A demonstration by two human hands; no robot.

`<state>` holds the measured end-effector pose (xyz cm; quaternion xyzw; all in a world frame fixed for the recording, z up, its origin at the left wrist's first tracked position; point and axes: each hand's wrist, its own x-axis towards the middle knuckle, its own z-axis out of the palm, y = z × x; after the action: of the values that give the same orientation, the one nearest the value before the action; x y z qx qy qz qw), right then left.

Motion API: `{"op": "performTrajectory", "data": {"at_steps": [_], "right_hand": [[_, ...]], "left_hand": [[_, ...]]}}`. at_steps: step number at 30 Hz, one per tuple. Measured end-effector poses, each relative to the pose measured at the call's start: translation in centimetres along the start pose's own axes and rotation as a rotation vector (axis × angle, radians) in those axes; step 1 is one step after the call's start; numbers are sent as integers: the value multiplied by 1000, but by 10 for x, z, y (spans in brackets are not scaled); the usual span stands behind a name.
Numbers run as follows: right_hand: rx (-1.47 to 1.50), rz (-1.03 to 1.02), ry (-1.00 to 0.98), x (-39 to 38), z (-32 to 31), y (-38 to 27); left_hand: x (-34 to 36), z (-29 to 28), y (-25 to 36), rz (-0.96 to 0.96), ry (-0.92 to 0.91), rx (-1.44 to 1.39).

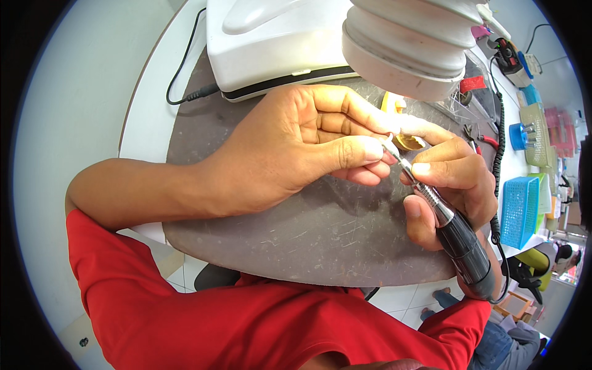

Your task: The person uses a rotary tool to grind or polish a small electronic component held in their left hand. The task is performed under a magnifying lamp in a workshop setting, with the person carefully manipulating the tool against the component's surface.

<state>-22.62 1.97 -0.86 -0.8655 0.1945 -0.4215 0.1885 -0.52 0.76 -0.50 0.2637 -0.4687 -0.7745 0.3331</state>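
Centrally, right hand grips the drill handpiece; left hand pinches a fingertip: a light, steady touch seems best.

Rotary tool in right hand: body matt black plastic, front collar polished metal w/ fine knurling, bit bright metal. Tabletop: dark grey matt mat, heavily scratched, looks like rubber or vinyl. Sleeve: red woven cloth, soft, matt. White machine: smooth semi-gloss plastic. Lamp head: white ribbed plastic, slightly grubby. Coiled cord: black glossy plastic. Baskets: blue perforated plastic. Left hand pinches a small pale piece, material unclear.
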Motion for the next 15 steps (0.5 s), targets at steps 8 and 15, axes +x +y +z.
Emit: {"op": "performTrajectory", "data": {"at_steps": [8, 15], "right_hand": [[-72, 69, -8, -2, -3, -6], [-87, 93, 167, -1, -3, -2]], "left_hand": [[1, 0, 1, 9, -17, -7], [0, 1, 1, -9, -13, 6]]}}
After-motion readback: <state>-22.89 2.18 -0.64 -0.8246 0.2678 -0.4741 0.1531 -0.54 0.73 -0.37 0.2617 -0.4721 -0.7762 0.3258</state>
